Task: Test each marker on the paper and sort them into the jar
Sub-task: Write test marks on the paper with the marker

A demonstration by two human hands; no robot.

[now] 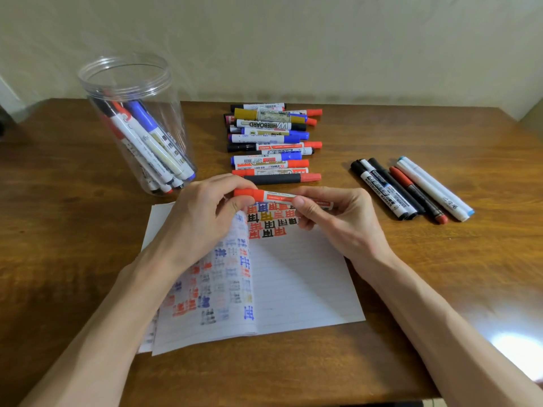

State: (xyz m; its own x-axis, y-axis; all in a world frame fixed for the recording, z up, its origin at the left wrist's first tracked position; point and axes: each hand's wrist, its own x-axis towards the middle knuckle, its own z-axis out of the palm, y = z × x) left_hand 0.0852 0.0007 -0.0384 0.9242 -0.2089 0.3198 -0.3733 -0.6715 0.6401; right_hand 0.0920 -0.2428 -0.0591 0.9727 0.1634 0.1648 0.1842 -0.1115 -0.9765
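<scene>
I hold a red-capped marker (276,196) level above the top of the paper (296,277). My left hand (202,215) pinches its red cap, and my right hand (332,218) grips the white barrel. The lined paper is an open notebook with red, black and blue test marks near its top. A clear plastic jar (138,124) stands at the far left with several markers leaning inside it. A pile of mixed markers (273,142) lies behind my hands.
A second group of several markers (411,189), black, red and white, lies to the right of the paper. The wooden table (440,136) ends at a wall behind; its front edge runs under my forearms.
</scene>
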